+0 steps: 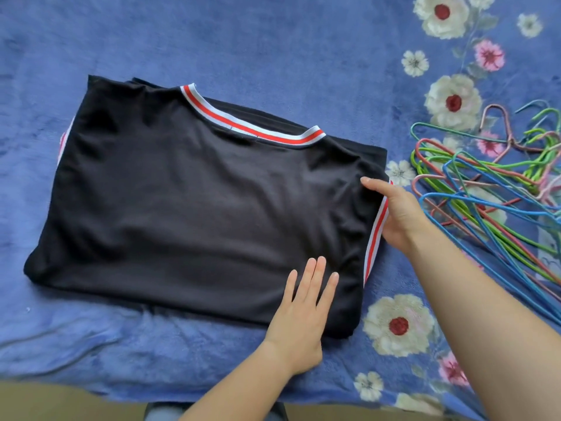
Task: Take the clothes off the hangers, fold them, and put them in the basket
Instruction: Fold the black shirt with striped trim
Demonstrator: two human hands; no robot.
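A black shirt point(194, 205) with a red-and-white striped collar and sleeve trim lies partly folded on the blue blanket, its collar pointing away from me. My left hand point(303, 314) lies flat on its near right corner, fingers straight and pressing the cloth. My right hand point(394, 214) grips the shirt's right edge at the striped trim, thumb on top of the fabric and the fingers hidden under it. No basket is in view.
A loose pile of coloured wire hangers point(491, 189), blue, green, pink and red, lies on the blanket to the right of the shirt. The blue floral blanket point(212, 41) covers the whole surface. Its near edge runs along the bottom of the view.
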